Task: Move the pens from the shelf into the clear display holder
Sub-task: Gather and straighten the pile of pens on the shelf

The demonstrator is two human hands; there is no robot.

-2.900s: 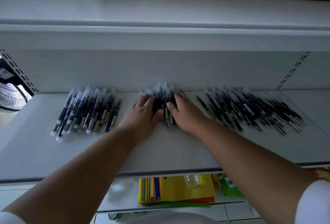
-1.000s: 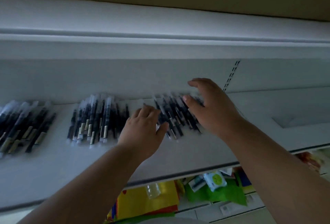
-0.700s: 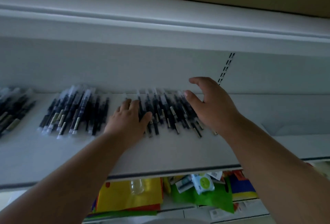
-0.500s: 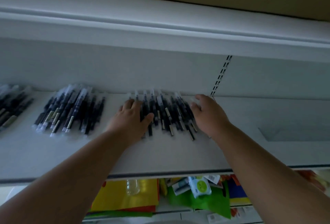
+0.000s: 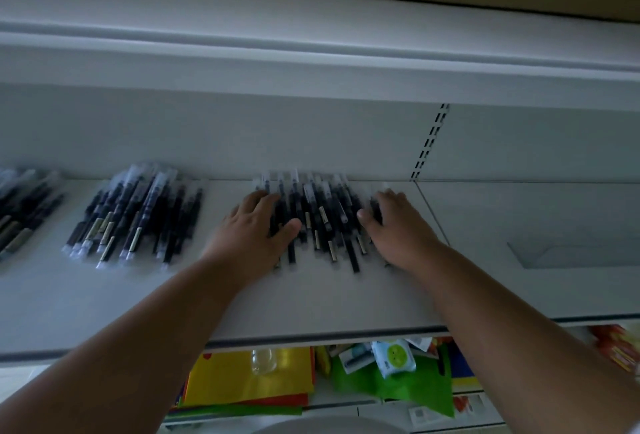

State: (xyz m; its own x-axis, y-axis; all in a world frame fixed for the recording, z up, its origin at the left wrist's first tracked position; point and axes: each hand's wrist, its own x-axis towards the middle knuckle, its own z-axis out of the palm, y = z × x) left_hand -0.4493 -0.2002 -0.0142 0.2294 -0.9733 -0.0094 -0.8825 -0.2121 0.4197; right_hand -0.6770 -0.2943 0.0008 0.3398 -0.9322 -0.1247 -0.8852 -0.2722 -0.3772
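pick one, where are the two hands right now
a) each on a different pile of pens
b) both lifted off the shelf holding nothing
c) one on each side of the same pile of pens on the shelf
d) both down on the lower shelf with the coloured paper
c: the left hand lies on the left edge and the right hand on the right edge of one pile of pens on the white shelf.

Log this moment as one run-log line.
left hand: flat on pen pile | right hand: cupping pile's right edge | pens: on shelf | holder: not visible
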